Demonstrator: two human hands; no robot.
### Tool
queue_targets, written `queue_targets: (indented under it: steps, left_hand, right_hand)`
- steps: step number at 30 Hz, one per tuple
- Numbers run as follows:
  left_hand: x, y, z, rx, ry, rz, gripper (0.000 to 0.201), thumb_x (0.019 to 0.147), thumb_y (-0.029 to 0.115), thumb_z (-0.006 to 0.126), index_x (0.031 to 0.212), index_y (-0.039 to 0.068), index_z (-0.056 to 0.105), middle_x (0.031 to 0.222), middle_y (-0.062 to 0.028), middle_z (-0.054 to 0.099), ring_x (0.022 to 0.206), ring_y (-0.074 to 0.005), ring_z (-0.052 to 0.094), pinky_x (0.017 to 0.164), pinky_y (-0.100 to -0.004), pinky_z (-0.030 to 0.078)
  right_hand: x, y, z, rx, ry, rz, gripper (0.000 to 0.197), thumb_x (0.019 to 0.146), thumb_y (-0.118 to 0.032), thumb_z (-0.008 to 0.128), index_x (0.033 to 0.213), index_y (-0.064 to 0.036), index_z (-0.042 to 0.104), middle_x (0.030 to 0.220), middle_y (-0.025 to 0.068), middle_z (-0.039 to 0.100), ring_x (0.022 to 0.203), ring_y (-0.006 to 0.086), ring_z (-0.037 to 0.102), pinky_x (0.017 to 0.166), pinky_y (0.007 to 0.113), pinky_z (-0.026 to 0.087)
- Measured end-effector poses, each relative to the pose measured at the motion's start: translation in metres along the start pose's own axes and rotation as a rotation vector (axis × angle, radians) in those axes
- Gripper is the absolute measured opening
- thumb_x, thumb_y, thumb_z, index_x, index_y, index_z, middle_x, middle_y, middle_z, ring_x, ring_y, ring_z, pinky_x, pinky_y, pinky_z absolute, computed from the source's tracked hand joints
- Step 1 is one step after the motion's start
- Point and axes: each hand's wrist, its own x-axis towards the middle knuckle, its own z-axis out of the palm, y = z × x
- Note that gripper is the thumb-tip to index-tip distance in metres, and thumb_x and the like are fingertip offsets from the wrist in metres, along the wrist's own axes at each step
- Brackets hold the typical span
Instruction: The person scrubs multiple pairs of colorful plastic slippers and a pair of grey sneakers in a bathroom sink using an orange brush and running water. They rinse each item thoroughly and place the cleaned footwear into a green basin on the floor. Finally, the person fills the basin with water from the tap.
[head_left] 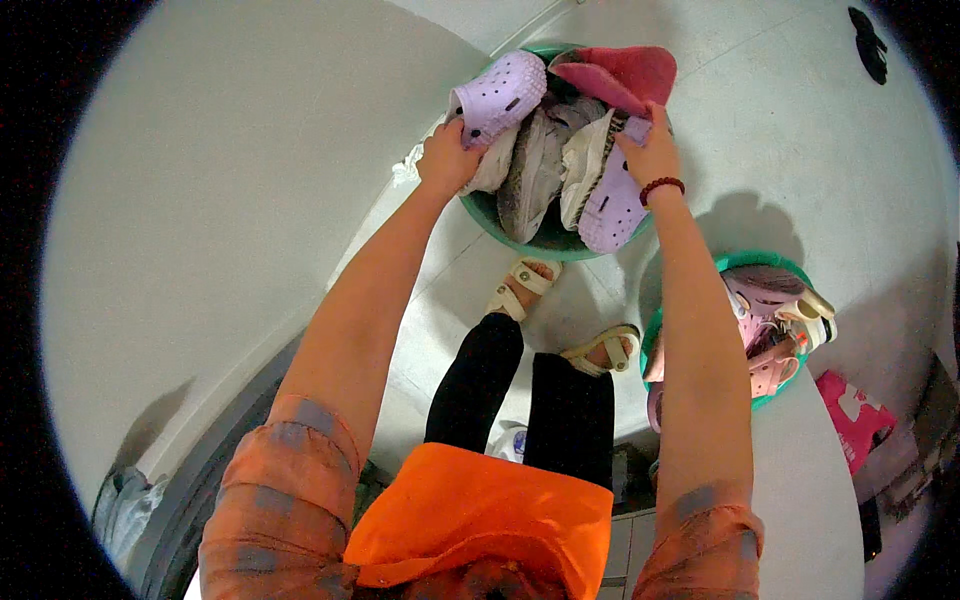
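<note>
A round green basin (556, 246) full of shoes stands on the floor at arm's length. At its left rim my left hand (448, 160) is closed on the heel end of a lilac clog (508, 88) with holes in its top. My right hand (655, 152) grips the far end of a second lilac clog (612, 210) at the basin's right side; its fingertips are partly hidden. A red slipper (640, 72) lies just beyond that hand. Between the clogs are a grey shoe (533, 185) and a white shoe (578, 180), both dirty-looking.
To the right, a smaller green basin (770, 258) holds several pink and pale shoes, partly behind my right forearm. A black sandal (868, 45) lies at the far right. A pink bag (855, 418) is at the right edge. The wall (250, 180) rises on the left.
</note>
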Motion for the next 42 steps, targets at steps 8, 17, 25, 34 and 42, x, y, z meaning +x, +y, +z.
queue_targets:
  steps: [8, 17, 25, 34, 42]
  left_hand:
    - [-0.018, 0.026, -0.038, -0.163, 0.030, 0.064, 0.041, 0.078, 0.031, 0.069, 0.111, 0.010, 0.060, 0.102, -0.0134, 0.062, 0.093, -0.0326, 0.060, 0.078, -0.0429, 0.048]
    - [-0.111, 0.063, -0.099, -1.026, -0.124, 0.164, 0.027, 0.086, 0.010, 0.062, 0.111, 0.002, 0.056, 0.104, -0.0052, 0.060, 0.089, -0.0150, 0.056, 0.077, -0.0283, 0.047]
    - [-0.302, 0.186, -0.178, -0.637, -0.577, 0.699, 0.030, 0.075, 0.009, 0.068, 0.102, 0.002, 0.056, 0.087, -0.0099, 0.052, 0.079, -0.0220, 0.052, 0.073, -0.0339, 0.043]
    - [-0.564, 0.377, -0.313, -0.534, -1.076, 1.564, 0.029, 0.073, 0.009, 0.068, 0.099, -0.001, 0.060, 0.089, -0.0151, 0.062, 0.080, -0.0286, 0.062, 0.072, -0.0363, 0.047]
    - [-0.787, 0.420, -0.301, -0.075, -1.293, 1.919, 0.037, 0.075, 0.020, 0.071, 0.102, 0.000, 0.058, 0.089, -0.0118, 0.062, 0.084, -0.0177, 0.059, 0.078, -0.0305, 0.047]
  right_hand:
    - [-0.022, -0.013, -0.024, 0.418, 0.172, -0.050, 0.048, 0.074, -0.007, 0.071, 0.115, -0.0069, 0.046, 0.102, 0.0040, 0.056, 0.088, 0.0144, 0.052, 0.076, 0.030, 0.046]
    - [-0.197, -0.133, -0.202, 0.900, 0.167, 0.168, 0.045, 0.075, -0.001, 0.068, 0.112, -0.0117, 0.046, 0.096, 0.0013, 0.052, 0.086, 0.0155, 0.053, 0.073, 0.031, 0.048]
    - [-0.509, -0.189, -0.356, 0.639, 0.594, 0.047, 0.052, 0.077, 0.002, 0.068, 0.123, -0.0061, 0.045, 0.120, 0.0067, 0.047, 0.118, 0.0174, 0.043, 0.101, 0.031, 0.035]
    - [-0.859, -0.261, -0.388, 1.080, 1.549, 0.504, 0.049, 0.077, 0.003, 0.066, 0.117, -0.0130, 0.043, 0.098, 0.0056, 0.060, 0.086, 0.0146, 0.060, 0.072, 0.031, 0.051]
    - [-1.071, -0.213, -0.327, 1.334, 1.959, 0.584, 0.049, 0.079, -0.001, 0.068, 0.117, -0.0164, 0.042, 0.089, 0.0087, 0.062, 0.073, 0.0203, 0.064, 0.061, 0.037, 0.055]
